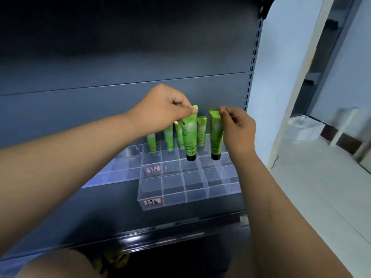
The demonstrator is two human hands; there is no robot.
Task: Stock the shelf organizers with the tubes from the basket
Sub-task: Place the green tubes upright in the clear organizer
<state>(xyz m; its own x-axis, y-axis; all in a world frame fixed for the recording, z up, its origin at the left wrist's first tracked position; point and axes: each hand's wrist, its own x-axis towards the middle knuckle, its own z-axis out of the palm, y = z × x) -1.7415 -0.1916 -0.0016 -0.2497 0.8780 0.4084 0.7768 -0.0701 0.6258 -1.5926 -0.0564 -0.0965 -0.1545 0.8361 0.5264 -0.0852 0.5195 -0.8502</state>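
Note:
My left hand (162, 109) pinches the crimped top of a green tube (189, 135) that hangs cap down over the clear stepped organizer (186, 189). My right hand (236, 127) pinches the top of a second green tube (216, 135), also cap down, just to the right of the first. Both black caps hover over the organizer's middle row of cells. Several more green tubes (201, 131) stand upright in the back row behind them. The basket is out of view.
The organizer sits on a dark grey shelf (100, 213) against a grey back panel. A second clear organizer (120, 169) lies to its left. The slotted shelf upright (252, 73) and a white wall stand at the right. My knee shows at the bottom left.

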